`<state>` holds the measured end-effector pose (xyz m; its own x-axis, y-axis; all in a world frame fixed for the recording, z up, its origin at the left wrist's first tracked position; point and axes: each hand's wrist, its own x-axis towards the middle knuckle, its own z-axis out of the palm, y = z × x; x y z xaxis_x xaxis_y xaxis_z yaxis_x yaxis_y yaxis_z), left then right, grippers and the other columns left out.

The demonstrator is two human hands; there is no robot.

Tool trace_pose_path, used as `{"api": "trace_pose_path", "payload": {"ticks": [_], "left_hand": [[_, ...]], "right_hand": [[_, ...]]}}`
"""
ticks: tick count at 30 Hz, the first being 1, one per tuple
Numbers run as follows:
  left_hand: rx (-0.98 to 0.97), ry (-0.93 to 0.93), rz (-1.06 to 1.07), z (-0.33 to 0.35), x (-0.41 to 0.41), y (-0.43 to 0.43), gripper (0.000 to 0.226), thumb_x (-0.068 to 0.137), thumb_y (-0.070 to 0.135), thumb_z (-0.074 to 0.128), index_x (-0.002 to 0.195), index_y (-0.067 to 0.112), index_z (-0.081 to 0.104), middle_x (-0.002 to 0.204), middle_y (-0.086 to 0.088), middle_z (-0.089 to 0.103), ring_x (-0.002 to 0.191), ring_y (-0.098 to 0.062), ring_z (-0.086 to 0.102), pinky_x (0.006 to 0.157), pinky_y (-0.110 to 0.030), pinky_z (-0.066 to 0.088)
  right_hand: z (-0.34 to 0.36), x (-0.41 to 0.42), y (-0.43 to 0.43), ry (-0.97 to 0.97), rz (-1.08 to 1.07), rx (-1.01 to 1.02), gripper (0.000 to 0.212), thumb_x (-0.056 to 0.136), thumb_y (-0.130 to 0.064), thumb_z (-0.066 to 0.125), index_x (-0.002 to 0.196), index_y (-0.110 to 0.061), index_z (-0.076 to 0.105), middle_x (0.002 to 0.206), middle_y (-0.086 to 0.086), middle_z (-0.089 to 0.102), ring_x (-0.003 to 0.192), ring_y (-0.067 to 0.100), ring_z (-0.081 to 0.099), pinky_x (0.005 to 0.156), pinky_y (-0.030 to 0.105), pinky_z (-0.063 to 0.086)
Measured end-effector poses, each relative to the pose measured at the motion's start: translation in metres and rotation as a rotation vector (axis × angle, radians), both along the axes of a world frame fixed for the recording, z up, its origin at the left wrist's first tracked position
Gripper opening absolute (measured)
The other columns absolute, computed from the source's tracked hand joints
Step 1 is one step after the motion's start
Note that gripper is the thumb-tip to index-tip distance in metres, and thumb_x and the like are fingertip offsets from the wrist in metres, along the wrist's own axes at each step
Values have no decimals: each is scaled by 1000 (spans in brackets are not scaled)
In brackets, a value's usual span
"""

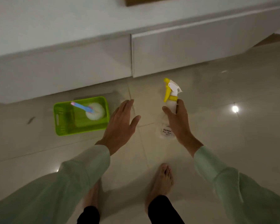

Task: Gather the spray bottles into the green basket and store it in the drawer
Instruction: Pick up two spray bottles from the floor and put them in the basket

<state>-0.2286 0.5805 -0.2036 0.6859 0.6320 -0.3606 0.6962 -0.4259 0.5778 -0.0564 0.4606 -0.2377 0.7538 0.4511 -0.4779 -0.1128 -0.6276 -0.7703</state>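
Observation:
A green basket sits on the tiled floor at the left, in front of the white cabinet. Inside it stands a white spray bottle with a blue and pink head. My right hand is shut around the neck of a clear spray bottle with a yellow and white trigger head, holding it upright over the floor to the right of the basket. My left hand hovers open, fingers spread, just right of the basket and holds nothing.
Two closed white drawer fronts run along the cabinet behind the basket. My bare feet stand on the glossy beige tiles below my hands. A ceiling light reflects on the floor at the right.

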Motion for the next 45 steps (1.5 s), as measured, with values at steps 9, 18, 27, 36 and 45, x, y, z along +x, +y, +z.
{"api": "trace_pose_path", "payload": {"ticks": [9, 18, 27, 36, 45], "left_hand": [[12, 12, 284, 67, -189, 70, 58, 97, 33, 56, 149, 13, 38, 154, -8, 41, 141, -26, 41, 112, -39, 38], [-7, 42, 349, 13, -292, 141, 58, 98, 30, 53, 150, 11, 34, 154, -7, 38, 140, -26, 40, 114, -40, 37], [-21, 58, 370, -83, -313, 163, 61, 99, 31, 52, 152, 11, 29, 156, -10, 36, 141, -28, 40, 114, -42, 36], [-79, 66, 373, -102, -328, 151, 71, 98, 32, 53, 156, 15, 15, 158, -9, 34, 143, -27, 38, 114, -42, 35], [-40, 22, 394, -21, -313, 145, 67, 98, 23, 52, 155, 14, 18, 159, -8, 32, 145, -25, 35, 117, -42, 34]], "right_hand": [[90, -181, 93, 117, 270, 323, 39, 83, -14, 73, 121, -14, 63, 113, -2, 73, 106, 15, 68, 91, 28, 53], [1, -319, 190, -118, 352, 243, 34, 86, -7, 76, 118, -2, 66, 115, 9, 73, 111, 22, 66, 100, 40, 50], [-127, -359, 229, -179, 290, 121, 35, 84, -15, 79, 114, -1, 68, 110, 15, 74, 106, 34, 64, 85, 20, 34], [-151, -371, 213, -148, 387, 86, 55, 87, -15, 77, 137, -5, 56, 131, 14, 67, 123, 33, 60, 107, 18, 36], [-54, -344, 181, -50, 447, 141, 111, 71, -76, 52, 149, 1, 39, 149, 14, 50, 137, 16, 42, 115, 37, 36]]}}
